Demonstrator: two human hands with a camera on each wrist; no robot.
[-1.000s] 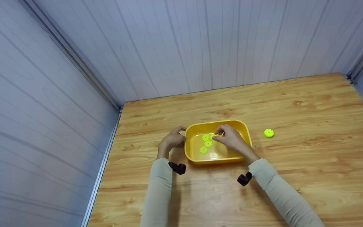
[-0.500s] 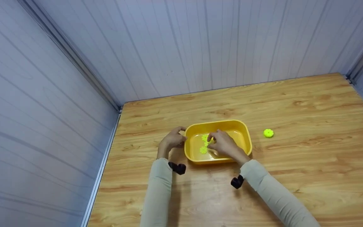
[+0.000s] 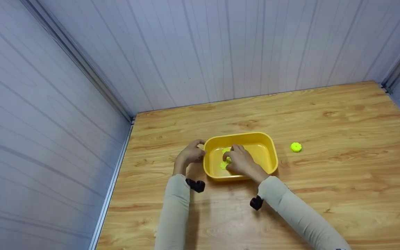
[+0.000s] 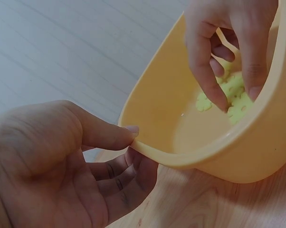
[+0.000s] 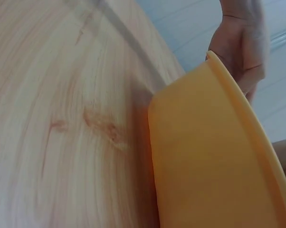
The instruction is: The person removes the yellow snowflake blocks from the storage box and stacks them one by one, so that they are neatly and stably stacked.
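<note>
A yellow rectangular plastic tub [image 3: 266,139] stands on the wooden table. My left hand [image 3: 191,153] grips its left rim, with thumb over the edge and fingers curled below, as the left wrist view shows. Inside the tub, my right hand [image 3: 242,162] reaches down with curled fingers. Its thumb and index finger pinch a bright yellow-green flower-shaped piece [image 4: 233,85]. Beside the fingertips, more such pieces lie on the tub floor, one flower piece [image 3: 223,165] toward the front and another flower piece [image 3: 225,150] behind. The right hand partly covers them.
A thicker yellow-green flower-shaped piece [image 3: 296,147] sits on the table [image 3: 342,173] to the right of the tub. Pale panelled walls [image 3: 203,52] rise along the table's back and left edges. Each wrist carries a small black camera.
My right hand has moved left and toward the front inside the tub, down to the flower pieces, its fingers closing in. The left hand and tub have stayed in place.
</note>
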